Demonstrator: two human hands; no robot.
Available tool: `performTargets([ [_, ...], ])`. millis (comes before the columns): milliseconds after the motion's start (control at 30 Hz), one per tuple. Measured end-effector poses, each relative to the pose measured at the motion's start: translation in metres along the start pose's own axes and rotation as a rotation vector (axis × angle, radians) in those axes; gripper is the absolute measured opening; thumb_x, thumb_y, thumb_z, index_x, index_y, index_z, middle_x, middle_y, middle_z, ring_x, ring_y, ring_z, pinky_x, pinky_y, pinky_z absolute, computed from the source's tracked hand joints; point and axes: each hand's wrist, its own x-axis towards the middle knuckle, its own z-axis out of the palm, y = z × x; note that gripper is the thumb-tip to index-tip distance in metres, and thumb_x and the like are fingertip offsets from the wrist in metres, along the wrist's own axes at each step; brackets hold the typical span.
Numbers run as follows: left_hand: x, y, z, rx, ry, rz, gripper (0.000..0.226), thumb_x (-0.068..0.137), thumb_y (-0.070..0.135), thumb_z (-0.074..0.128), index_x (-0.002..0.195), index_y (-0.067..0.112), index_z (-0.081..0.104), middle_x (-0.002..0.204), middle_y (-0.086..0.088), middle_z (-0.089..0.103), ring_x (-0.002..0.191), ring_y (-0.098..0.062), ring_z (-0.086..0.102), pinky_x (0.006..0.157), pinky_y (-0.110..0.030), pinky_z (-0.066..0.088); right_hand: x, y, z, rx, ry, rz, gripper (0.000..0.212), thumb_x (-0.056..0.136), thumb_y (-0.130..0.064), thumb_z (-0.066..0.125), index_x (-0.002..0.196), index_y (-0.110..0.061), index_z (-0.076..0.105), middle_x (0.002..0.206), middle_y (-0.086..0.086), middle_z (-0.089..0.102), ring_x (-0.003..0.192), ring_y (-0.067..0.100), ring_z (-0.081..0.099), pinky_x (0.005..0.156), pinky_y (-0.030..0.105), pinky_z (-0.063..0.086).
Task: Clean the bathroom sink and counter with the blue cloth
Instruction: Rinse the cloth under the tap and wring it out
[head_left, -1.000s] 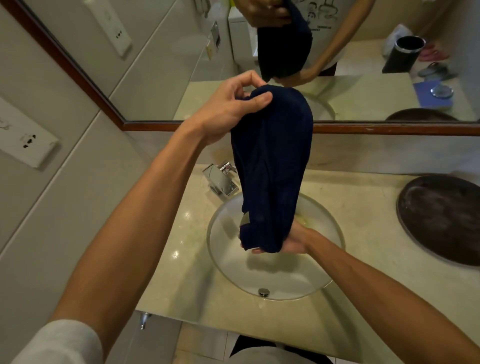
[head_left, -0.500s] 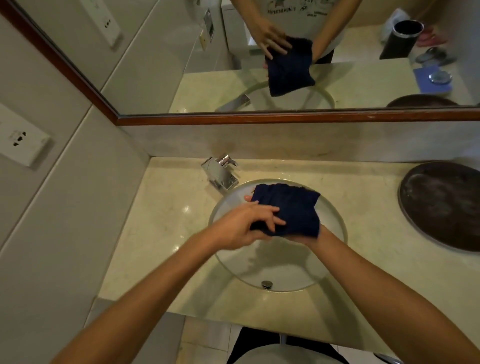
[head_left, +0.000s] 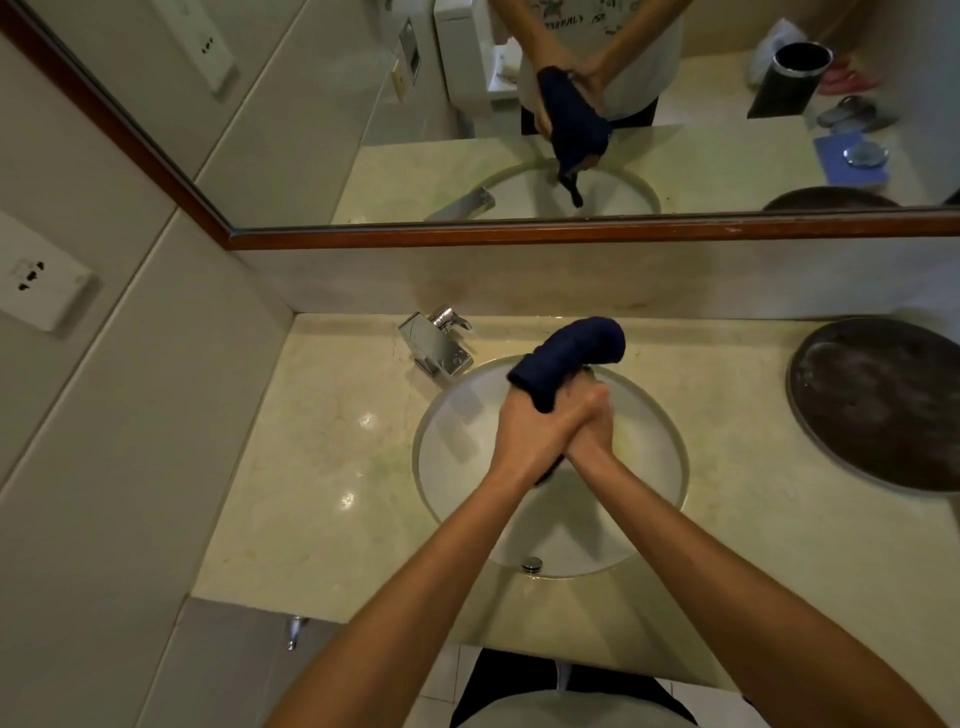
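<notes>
Together, the left hand (head_left: 524, 431) and right hand (head_left: 589, 423) clamp a rolled blue cloth (head_left: 569, 353) above the sink (head_left: 452, 467). Its free end arches toward the faucet (head_left: 436, 345) side of the surface (head_left: 311, 457)

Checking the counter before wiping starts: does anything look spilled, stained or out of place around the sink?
Nothing is spilled or knocked over. The one oddity is a faint yellow-green tinge on the counter left of the sink. Both hands grip the rolled blue cloth over the basin: left hand, right hand.
</notes>
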Motion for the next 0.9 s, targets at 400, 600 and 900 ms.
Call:
performTargets([
  [400,0.022,0.032,-0.071,-0.303,-0.296,-0.005,0.043,0.093,0.042,0.061,0.132,0.022,0.060,0.130,-0.002,0.071,0.124,-0.018,0.065,0.097,-0.030,0.054,0.043,0.003,-0.123,0.684,-0.572,-0.126,0.099,0.069,-0.062,0.084,0.152,-0.032,0.038,0.154,0.001,0.049,0.138,0.017,0.052,0.111,0.037,0.042],
  [600,0.030,0.050,-0.083,-0.020,-0.353,0.072,0.024,0.101,0.029,0.060,0.124,0.028,0.064,0.120,0.003,0.074,0.114,-0.014,0.070,0.092,-0.028,0.056,0.054,-0.030,-0.131,0.407,-0.478,-0.327,0.025,0.094,-0.021,0.074,0.116,-0.010,0.073,0.104,0.011,0.077,0.095,0.020,0.074,0.082,0.035,0.059],
  [900,0.043,0.054,-0.089,-0.020,-0.278,-0.027,0.026,0.102,0.036,0.060,0.123,0.022,0.067,0.120,-0.003,0.075,0.113,-0.021,0.070,0.102,-0.040,0.055,0.040,-0.048,-0.129,0.527,-0.342,-0.126,0.025,0.097,-0.025,0.070,0.114,-0.007,0.073,0.107,0.008,0.078,0.106,0.025,0.073,0.090,0.037,0.060],
])
